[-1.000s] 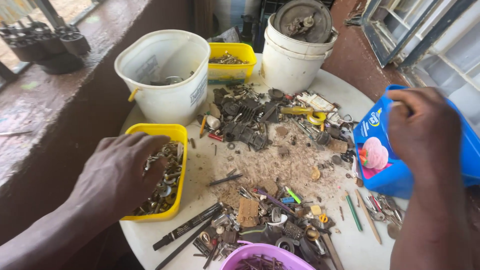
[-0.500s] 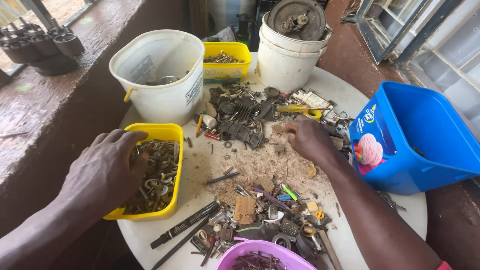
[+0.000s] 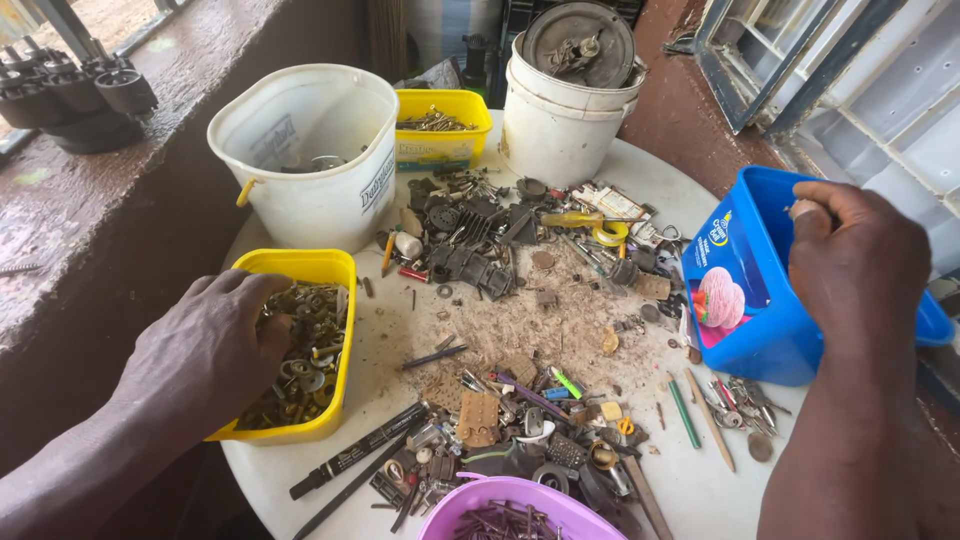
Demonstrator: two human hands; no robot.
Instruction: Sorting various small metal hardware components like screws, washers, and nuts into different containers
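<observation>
— Why is the left hand (image 3: 215, 350) lying in that yellow tub (image 3: 310, 268)?

— It rests palm down on the washers and rings (image 3: 305, 375) heaped inside, fingers bent into the pile at the tub's left side. I'd say it steadies the tub as much as it feels through the metal. Whether a piece is pinched under the fingers I cannot tell; the back of the hand covers them.

— And the right hand (image 3: 860, 265)?

— Up over the blue tub (image 3: 755, 345), which sits at the right edge of the round table (image 3: 700, 495). The wrist is cocked, knuckles high, thumb and fingertips drawn together above the tub's open mouth. Something small and pale shows at the thumb tip, but it may be only the nail, so I can't call it a grip.

— Everything seems sorted by container.

— Looks that way to me. Big white bucket (image 3: 310, 160) and a smaller yellow tub of screws (image 3: 440, 125) at the back, a second white bucket (image 3: 560, 125) with a round metal part on top, a purple bowl (image 3: 520, 510) of nails nearest us. The loose scrap heap (image 3: 500, 300) fills the middle, within reach of both arms.
</observation>
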